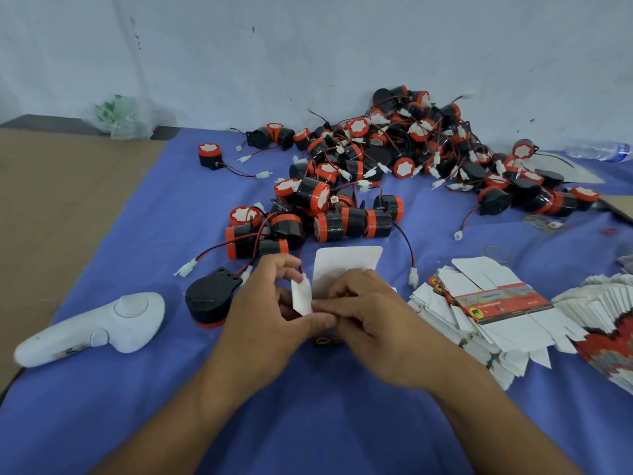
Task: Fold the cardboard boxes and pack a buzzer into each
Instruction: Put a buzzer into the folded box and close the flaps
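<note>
Blue worktop (137, 406) w/ buzzer pile (394, 159) at back. Your left hand (270, 313) & right hand (373, 320) both pinch a half-folded box (346, 265), fingers (284, 265) curled on its flaps; flat box stack (496, 303) to right.

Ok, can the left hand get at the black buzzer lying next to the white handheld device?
Probably yes. The black buzzer lies just left of the left hand, nothing between them. But that hand pinches a flap of the cardboard box, so it must let go first.
</note>
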Demonstrator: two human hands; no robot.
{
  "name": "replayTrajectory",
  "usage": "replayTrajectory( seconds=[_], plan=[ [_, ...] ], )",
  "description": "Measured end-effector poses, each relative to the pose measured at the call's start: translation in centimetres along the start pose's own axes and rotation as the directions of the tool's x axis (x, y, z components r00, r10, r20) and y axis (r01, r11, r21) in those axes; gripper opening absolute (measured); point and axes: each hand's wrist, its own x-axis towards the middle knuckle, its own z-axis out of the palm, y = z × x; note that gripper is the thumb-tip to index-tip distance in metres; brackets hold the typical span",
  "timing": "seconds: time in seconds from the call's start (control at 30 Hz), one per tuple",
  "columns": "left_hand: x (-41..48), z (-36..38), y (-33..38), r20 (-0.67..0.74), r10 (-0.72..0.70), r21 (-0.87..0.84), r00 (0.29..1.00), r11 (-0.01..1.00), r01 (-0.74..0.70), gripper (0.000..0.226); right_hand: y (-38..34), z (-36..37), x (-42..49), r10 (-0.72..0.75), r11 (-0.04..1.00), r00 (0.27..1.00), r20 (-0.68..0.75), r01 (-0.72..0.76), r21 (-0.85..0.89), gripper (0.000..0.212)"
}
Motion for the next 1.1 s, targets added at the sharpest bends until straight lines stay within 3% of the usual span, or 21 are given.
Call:
replayTrajectory(
  seconds=[0.07,0.2,0.37,0.53,0.63,0.7,0.8,0.87,0.93,1.0,1.03,1.1],
  plan=[
    [-0.1,0.1,-0.1,-0.015,-0.023,-0.119,1.000,0.993,0.021,0.059,-0.1,-0.4,-0.2,0.000,1.000,0.999,0.054,0.000,0.004,0.019],
    [-0.2,0.2,-0.4,0.020,0.007,-0.131,1.000,0.991,-0.005,0.046,-0.4,-0.5,-0.8,-0.003,1.000,0.998,0.058,0.004,-0.015,0.009],
    [-0.3,0.3,-0.7,0.122,0.179,0.070,0.976,0.980,-0.188,0.038,-0.2,-0.3,-0.9,0.076,0.997,0.997,0.034,-0.076,-0.002,0.015],
    [-0.6,0.9,-1.1,0.216,0.196,0.191,0.956,0.952,-0.238,0.037,-0.1,0.0,-0.9,0.142,0.986,0.988,0.065,-0.135,-0.099,0.023],
    [-0.3,1.1,-1.2,0.193,0.194,0.243,0.962,0.940,-0.239,0.038,0.7,-1.4,-1.2,0.058,0.998,0.988,0.144,-0.060,0.015,0.023],
    [0.1,1.2,-1.3,0.205,0.231,0.234,0.951,0.932,-0.276,0.032,1.5,-2.4,-1.5,0.011,0.991,0.992,0.124,-0.027,0.128,0.024],
    [0.5,1.2,-1.3,0.245,0.239,0.212,0.940,0.933,-0.292,0.026,2.7,-3.8,-2.0,0.197,0.963,0.975,-0.102,-0.173,0.209,0.020],
    [0.7,1.2,-1.4,0.248,0.235,0.217,0.940,0.932,-0.290,0.027,3.5,-4.4,-2.0,0.315,0.949,0.908,-0.277,-0.303,0.088,0.026],
    [0.8,1.2,-1.3,0.252,0.228,0.215,0.940,0.934,-0.285,0.029,4.0,-4.8,-2.3,0.466,0.878,0.852,-0.238,-0.479,0.001,0.038],
    [0.9,1.3,-1.2,0.253,0.214,0.221,0.943,0.937,-0.272,0.031,4.1,-4.7,-2.5,0.584,0.811,0.806,-0.095,-0.582,0.057,0.025],
    [0.9,1.3,-1.1,0.252,0.209,0.224,0.945,0.937,-0.267,0.032,4.0,-4.6,-2.5,0.593,0.799,0.804,-0.045,-0.580,0.160,0.014],
    [1.0,1.3,-1.1,0.249,0.205,0.218,0.947,0.941,-0.260,0.030,3.6,-4.1,-2.3,0.540,0.810,0.841,-0.043,-0.504,0.300,0.023]
  ],
)
